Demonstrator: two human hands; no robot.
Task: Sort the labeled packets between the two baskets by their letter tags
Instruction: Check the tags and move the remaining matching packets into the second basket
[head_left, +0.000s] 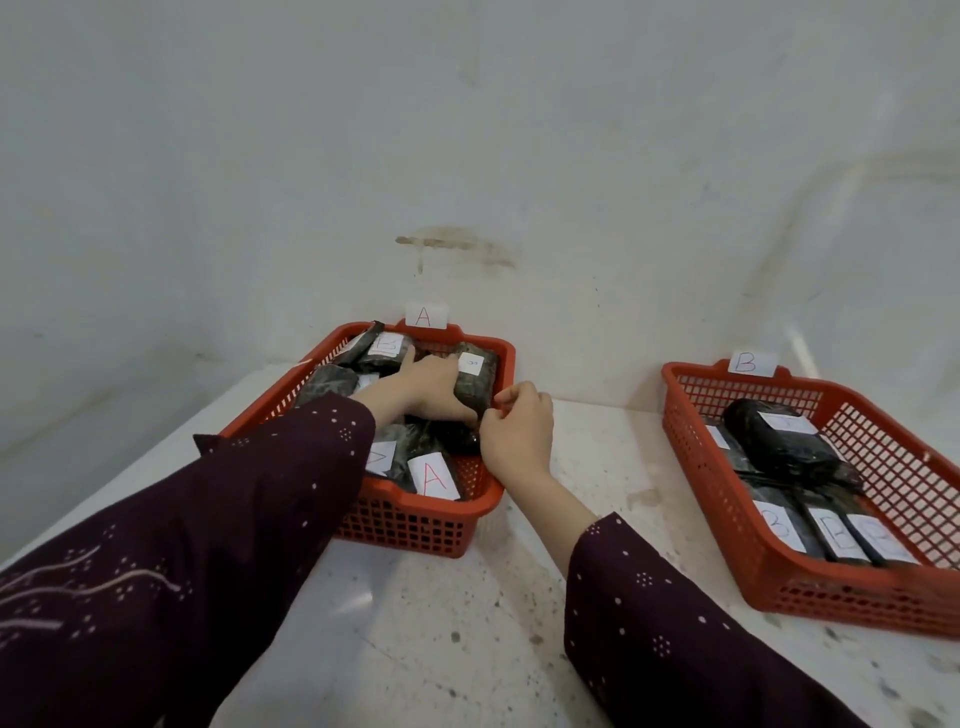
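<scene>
Orange basket A (415, 525) carries a tag "A" (425, 316) on its far rim and holds several dark packets. One at the back shows a "B" label (387, 347); one at the front shows an "A" label (434, 478). My left hand (423, 389) reaches into this basket and grips a dark packet (475, 379) with a small label, thumb at its near end. My right hand (519, 426) hovers at the basket's right rim with curled fingers and nothing visible in them. Basket B (737, 530), tagged "B" (746, 362), holds several packets, three showing "B" labels (839, 540).
Both baskets stand on a speckled white counter (571, 519) pushed against a pale wall. A strip of bare counter separates the baskets. The counter's left edge (104, 493) runs diagonally beside basket A. My dark dotted sleeves cover the near part of the counter.
</scene>
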